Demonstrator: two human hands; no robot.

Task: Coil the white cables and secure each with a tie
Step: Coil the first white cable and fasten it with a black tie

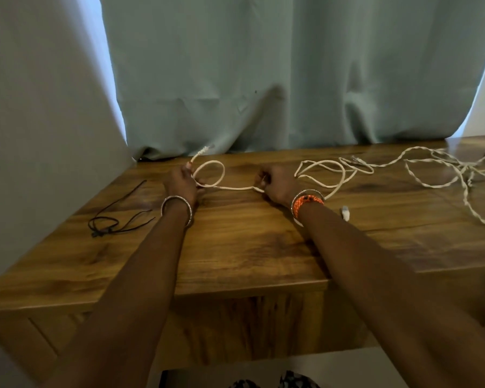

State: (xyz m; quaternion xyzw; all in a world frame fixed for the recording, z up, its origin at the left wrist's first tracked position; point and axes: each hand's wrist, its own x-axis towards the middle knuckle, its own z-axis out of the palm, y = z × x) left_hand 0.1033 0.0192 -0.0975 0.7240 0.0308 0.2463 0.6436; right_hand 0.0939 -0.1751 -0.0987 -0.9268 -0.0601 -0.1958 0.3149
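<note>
White cable (233, 188): it lies on the wooden table (249, 247) toward the far edge, drawn in a short span between both hands. Left of that span it forms one small loop (209, 173), and its plug end (203, 150) sticks up past the loop toward the curtain (263, 79). The left hand (181, 182) pinches the cable where the loop crosses itself, fingers curled round it. The right hand (275, 183) grips the cable at the span's other end, fingers closed on it; the fingertips are turned away and hard to make out. Right of the span the cable runs on in loose bends, and a tangle of white cable (454, 172) spreads further right, cut off by the picture's edge; how many cables it holds cannot be told. A white plug (345, 212) lies just right of the right wrist, blurred. Well left of the cable lie black ties (115, 217), partly looped; their number is unclear. Each wrist carries a bangle.
</note>
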